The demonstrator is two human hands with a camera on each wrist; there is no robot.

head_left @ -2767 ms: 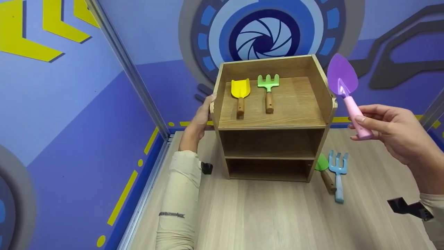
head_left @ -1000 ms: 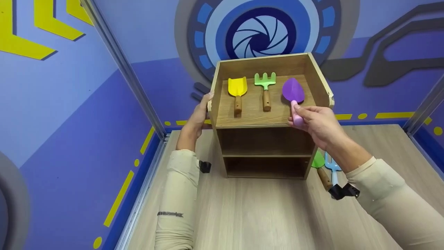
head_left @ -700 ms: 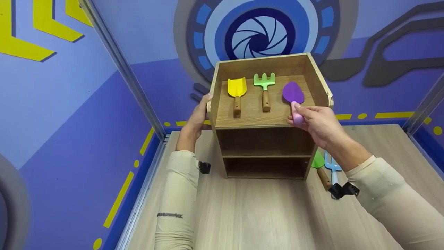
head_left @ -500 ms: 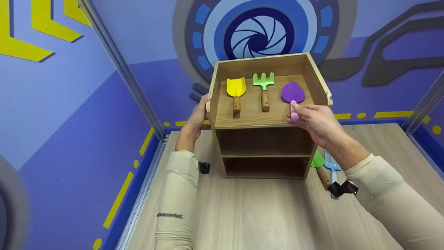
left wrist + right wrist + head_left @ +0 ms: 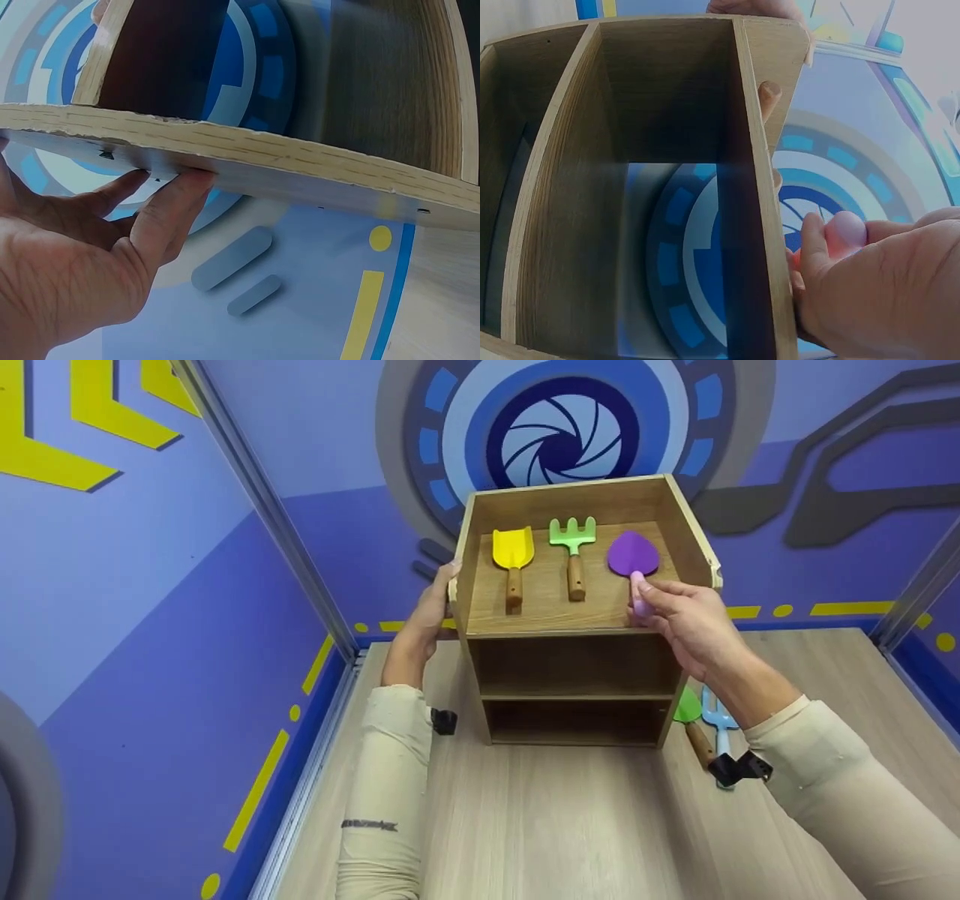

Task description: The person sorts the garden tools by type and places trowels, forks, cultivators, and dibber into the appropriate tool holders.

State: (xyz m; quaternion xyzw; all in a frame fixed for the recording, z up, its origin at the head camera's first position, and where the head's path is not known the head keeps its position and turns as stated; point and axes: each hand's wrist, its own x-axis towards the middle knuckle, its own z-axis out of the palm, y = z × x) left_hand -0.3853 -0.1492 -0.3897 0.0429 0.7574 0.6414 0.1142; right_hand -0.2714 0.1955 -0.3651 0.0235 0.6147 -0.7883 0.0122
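My right hand (image 5: 690, 626) pinches the pink handle of a purple trowel (image 5: 634, 553), whose blade lies over the right part of the wooden shelf unit's (image 5: 577, 631) top tray. Whether the blade touches the tray is unclear. In the right wrist view, the handle's rounded end (image 5: 846, 231) shows between thumb and fingers. My left hand (image 5: 429, 611) rests against the unit's left side. Seen from the left wrist, its fingers (image 5: 161, 214) press the outer face of that panel. A yellow shovel (image 5: 514, 549) and a light green hand rake (image 5: 574, 536) lie in the tray, left of the trowel.
On the table (image 5: 577, 825), right of the unit, lie a green trowel (image 5: 688, 706) and a blue fork (image 5: 718, 714), partly hidden by my right wrist. Two lower compartments (image 5: 574, 667) face me. A blue wall (image 5: 337, 532) stands close behind.
My right hand has carried the purple trowel left from beside the unit to over the tray's right part. In the last second it shifts only slightly. My left hand stays put.
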